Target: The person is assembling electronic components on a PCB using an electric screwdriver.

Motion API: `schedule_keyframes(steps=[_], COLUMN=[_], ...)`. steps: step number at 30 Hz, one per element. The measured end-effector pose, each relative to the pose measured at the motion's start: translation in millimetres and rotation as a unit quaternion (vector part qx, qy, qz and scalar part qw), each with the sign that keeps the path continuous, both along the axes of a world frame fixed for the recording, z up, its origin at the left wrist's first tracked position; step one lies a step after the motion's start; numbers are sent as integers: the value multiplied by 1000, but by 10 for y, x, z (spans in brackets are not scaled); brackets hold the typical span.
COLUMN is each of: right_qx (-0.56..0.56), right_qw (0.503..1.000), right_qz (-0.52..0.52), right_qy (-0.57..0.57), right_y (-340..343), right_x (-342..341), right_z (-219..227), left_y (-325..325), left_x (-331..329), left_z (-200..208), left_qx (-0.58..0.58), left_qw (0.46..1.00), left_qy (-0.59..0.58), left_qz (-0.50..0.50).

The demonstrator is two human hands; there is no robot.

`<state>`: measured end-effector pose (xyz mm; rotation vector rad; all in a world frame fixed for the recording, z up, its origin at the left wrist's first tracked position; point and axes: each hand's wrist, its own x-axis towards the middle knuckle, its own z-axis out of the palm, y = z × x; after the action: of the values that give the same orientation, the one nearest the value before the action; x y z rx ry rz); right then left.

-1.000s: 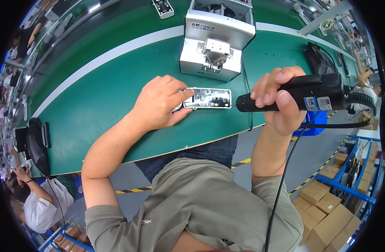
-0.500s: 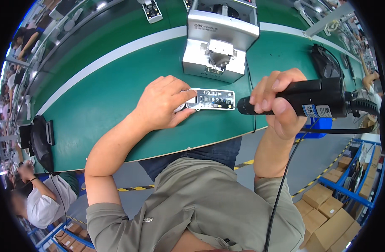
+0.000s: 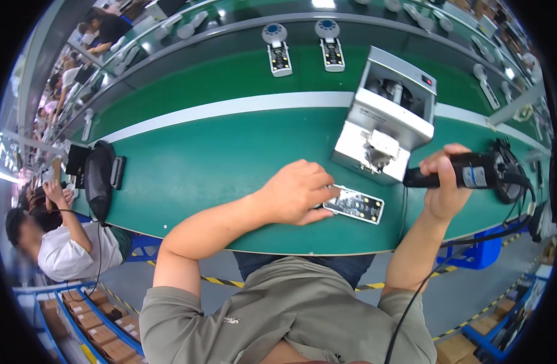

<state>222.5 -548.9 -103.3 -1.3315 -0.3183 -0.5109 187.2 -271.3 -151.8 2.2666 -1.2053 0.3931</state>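
Observation:
My left hand (image 3: 299, 193) is closed on the near-left end of a handheld device (image 3: 356, 205), a white oblong casing with a dark circuit board and small yellowish dots exposed. The device lies on the green bench, and my palm and fingers hide its left end. My right hand (image 3: 446, 184) grips a black electric screwdriver (image 3: 472, 170) with a cable at its rear. The screwdriver lies nearly level, its front end pointing left beside the lower right corner of a silver screw feeder (image 3: 381, 118). Its bit cannot be made out.
Two similar opened devices (image 3: 279, 57) with round heads stand beyond the white strip (image 3: 230, 109). A black bag (image 3: 99, 182) sits at the bench's left end. A co-worker (image 3: 78, 242) works at far left. The screwdriver cable (image 3: 421, 285) hangs past my right arm.
The view has tilted up and turned. The screwdriver has moved from the device's right end towards the screw feeder's corner. My left hand stays on the device, which now appears more slanted.

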Motion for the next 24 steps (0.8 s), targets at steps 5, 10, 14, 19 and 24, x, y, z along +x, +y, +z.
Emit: schedule_keyframes(steps=[5,10,14,19,24], right_qx=[47,-11,3,-1,0], right_qw=[998,996,987,987,982], right_qz=[46,82,161,162,189], right_qy=[-1,-37,-12,14,16], right_y=[-169,-214,-368,-248,-631], right_x=[-54,68,217,330,268], right_z=[-148,-100,-64,-86,-197], left_y=[-25,-14,-54,-29,-136], left_x=[13,-31,82,23,19], left_z=[-19,-91,-103,-251,-256], left_qx=[-3,-19,-14,-57,-48], left_qw=[1000,999,999,998,999], left_qy=[21,48,34,24,1], left_qz=[-7,3,-22,11,-5])
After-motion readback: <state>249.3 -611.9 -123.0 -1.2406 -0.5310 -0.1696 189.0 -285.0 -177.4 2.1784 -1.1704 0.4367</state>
